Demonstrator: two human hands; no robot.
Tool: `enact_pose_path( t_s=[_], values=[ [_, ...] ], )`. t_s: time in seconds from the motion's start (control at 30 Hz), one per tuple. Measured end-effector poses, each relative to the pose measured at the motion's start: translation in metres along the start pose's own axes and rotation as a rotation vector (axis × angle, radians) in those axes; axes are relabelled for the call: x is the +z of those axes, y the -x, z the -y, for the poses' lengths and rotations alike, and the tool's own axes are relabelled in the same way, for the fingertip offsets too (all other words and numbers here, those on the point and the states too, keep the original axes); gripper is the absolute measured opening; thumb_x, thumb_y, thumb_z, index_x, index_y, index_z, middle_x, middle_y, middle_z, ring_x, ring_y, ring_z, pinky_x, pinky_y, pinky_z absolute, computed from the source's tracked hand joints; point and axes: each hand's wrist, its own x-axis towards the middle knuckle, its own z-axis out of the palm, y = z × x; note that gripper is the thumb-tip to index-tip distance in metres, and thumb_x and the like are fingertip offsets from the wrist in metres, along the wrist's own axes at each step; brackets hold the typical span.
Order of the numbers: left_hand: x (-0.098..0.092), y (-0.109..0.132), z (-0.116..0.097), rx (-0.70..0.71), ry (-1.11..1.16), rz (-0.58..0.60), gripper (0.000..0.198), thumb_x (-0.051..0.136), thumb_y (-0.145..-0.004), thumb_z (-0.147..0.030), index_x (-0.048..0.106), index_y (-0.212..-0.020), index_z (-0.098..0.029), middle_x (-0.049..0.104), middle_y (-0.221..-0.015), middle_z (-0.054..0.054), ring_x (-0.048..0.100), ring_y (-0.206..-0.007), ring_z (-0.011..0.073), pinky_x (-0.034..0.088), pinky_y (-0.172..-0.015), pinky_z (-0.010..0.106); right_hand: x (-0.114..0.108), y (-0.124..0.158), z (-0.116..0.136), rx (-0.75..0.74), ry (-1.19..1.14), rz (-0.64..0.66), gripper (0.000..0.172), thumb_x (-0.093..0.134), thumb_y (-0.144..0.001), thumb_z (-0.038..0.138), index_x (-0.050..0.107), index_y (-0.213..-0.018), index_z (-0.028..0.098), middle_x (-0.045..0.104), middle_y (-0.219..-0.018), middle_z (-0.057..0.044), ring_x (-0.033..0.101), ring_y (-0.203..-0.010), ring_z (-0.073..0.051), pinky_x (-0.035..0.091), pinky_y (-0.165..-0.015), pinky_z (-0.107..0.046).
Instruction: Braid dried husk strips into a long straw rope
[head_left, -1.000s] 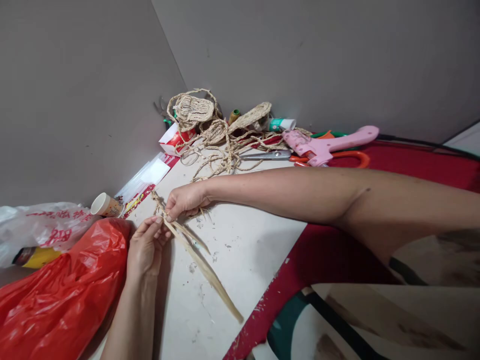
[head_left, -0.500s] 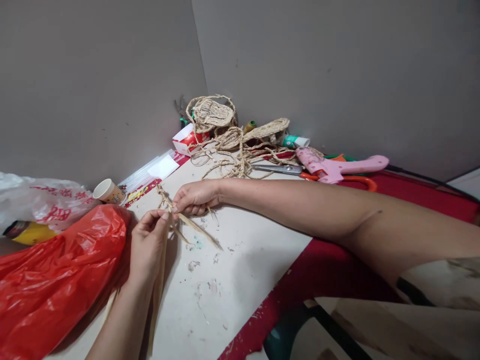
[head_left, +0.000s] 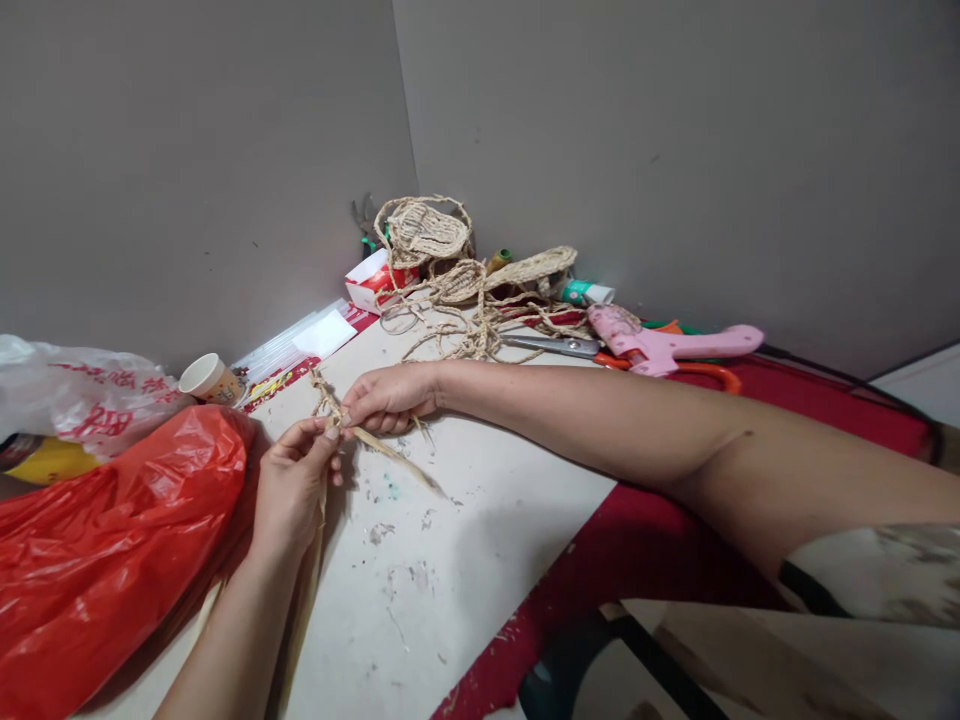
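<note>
Looking from here, I see the pale tabletop (head_left: 420, 600) first, then the crumpled red plastic bag (head_left: 150, 520) beside the person's left forearm. At the back, by the wall corner, lies a heap of braided cord (head_left: 427, 230), with a pink glue gun (head_left: 637, 340) to its right. The right hand (head_left: 394, 395) is curled nearly closed, thumb and forefinger pinching the work; the left hand (head_left: 296, 475) meets it, thumb pressed to fingers, the others loosely bent. Between those tips sits a short straw-coloured braid (head_left: 325, 397), near the table's left edge, though I can't tell whether it rests on the surface. I'd judge it almost weightless, dry and a bit springy, firmer where plaited, best held right at the last crossing. Its loose strand (head_left: 401, 460), trailing past the right hand, looks flat and bendable, perhaps apt to split if tugged hard.
</note>
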Motion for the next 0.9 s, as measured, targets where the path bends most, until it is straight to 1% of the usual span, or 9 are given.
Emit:
enact_pose_path(
  t_s=[0.13, 0.27, 0.37, 0.43, 0.5, 0.7, 0.77, 0.8, 0.9],
  values=[
    [-0.006, -0.002, 0.006, 0.104, -0.144, -0.038, 0.031, 0.075, -0.066, -0.035, 0.071, -0.089, -0.015, 0.062, -0.064, -0.001, 0.047, -0.049, 0.0074, 0.039, -0.047, 0.02, -0.002, -0.001, -0.001, -0.005, -0.03, 0.016, 0.011, 0.05, -0.083, 0.019, 0.049, -0.074, 0.013, 0.023, -0.047, 0.011, 0.016, -0.035, -0.001, 0.013, -0.032, -0.01],
    [-0.008, 0.0, 0.005, 0.148, -0.325, -0.071, 0.035, 0.072, -0.069, -0.038, 0.073, -0.096, -0.015, 0.061, -0.058, -0.001, 0.044, -0.047, 0.0081, 0.036, -0.047, 0.021, -0.002, -0.002, -0.001, 0.02, -0.055, 0.019, 0.013, 0.047, -0.084, 0.019, 0.047, -0.073, 0.014, 0.021, -0.047, 0.012, 0.014, -0.035, -0.001, 0.013, -0.031, -0.01],
    [-0.007, 0.002, 0.002, 0.26, -0.441, -0.06, 0.027, 0.07, -0.071, -0.033, 0.075, -0.093, -0.018, 0.064, -0.065, 0.001, 0.048, -0.052, 0.0103, 0.039, -0.053, 0.022, -0.001, -0.001, 0.001, 0.036, -0.065, 0.021, 0.016, 0.047, -0.085, 0.02, 0.045, -0.07, 0.014, 0.02, -0.047, 0.012, 0.013, -0.035, -0.002, 0.012, -0.031, -0.011],
    [-0.006, 0.003, 0.002, 0.378, -0.476, -0.056, 0.02, 0.069, -0.072, -0.028, 0.076, -0.088, -0.02, 0.066, -0.074, 0.003, 0.055, -0.064, 0.0138, 0.043, -0.062, 0.024, 0.0, -0.001, 0.001, 0.04, -0.07, 0.023, 0.017, 0.047, -0.085, 0.02, 0.044, -0.069, 0.014, 0.02, -0.047, 0.012, 0.013, -0.035, -0.002, 0.012, -0.031, -0.011],
    [-0.005, 0.004, 0.003, 0.472, -0.492, -0.065, 0.017, 0.068, -0.071, -0.022, 0.077, -0.086, -0.022, 0.066, -0.077, 0.003, 0.057, -0.072, 0.0165, 0.044, -0.07, 0.025, 0.001, -0.001, 0.002, 0.049, -0.07, 0.018, 0.017, 0.046, -0.085, 0.018, 0.043, -0.068, 0.014, 0.02, -0.047, 0.011, 0.013, -0.035, -0.002, 0.012, -0.031, -0.011],
    [-0.003, 0.006, 0.005, 0.543, -0.59, -0.1, 0.021, 0.069, -0.067, -0.016, 0.077, -0.084, -0.024, 0.062, -0.07, 0.002, 0.054, -0.068, 0.0165, 0.043, -0.069, 0.025, 0.004, 0.0, 0.0, 0.015, -0.057, -0.016, 0.025, 0.048, -0.087, 0.023, 0.038, -0.065, 0.016, 0.02, -0.045, 0.012, 0.013, -0.035, -0.001, 0.013, -0.032, -0.011],
    [-0.001, 0.006, 0.004, 0.511, -0.608, -0.105, 0.016, 0.069, -0.068, -0.019, 0.075, -0.082, -0.021, 0.064, -0.073, 0.003, 0.055, -0.068, 0.0161, 0.044, -0.068, 0.025, 0.004, 0.0, -0.001, 0.009, -0.04, -0.029, 0.025, 0.047, -0.087, 0.02, 0.038, -0.064, 0.016, 0.02, -0.044, 0.012, 0.013, -0.034, -0.001, 0.012, -0.031, -0.011],
    [0.0, 0.006, 0.003, 0.449, -0.575, -0.095, 0.013, 0.069, -0.069, -0.021, 0.073, -0.081, -0.019, 0.065, -0.074, 0.004, 0.056, -0.068, 0.0156, 0.044, -0.067, 0.025, 0.004, 0.0, -0.002, 0.006, -0.03, -0.032, 0.024, 0.046, -0.086, 0.019, 0.038, -0.064, 0.016, 0.02, -0.044, 0.012, 0.012, -0.034, -0.001, 0.012, -0.031, -0.012],
    [0.003, 0.003, -0.001, 0.105, -0.292, 0.0, 0.016, 0.068, -0.07, -0.027, 0.063, -0.081, -0.016, 0.065, -0.071, 0.004, 0.057, -0.06, 0.0136, 0.046, -0.06, 0.025, 0.003, -0.002, -0.004, -0.011, 0.024, -0.035, 0.022, 0.048, -0.085, 0.02, 0.042, -0.065, 0.014, 0.022, -0.043, 0.012, 0.013, -0.033, -0.001, 0.012, -0.031, -0.012]
  ],
)
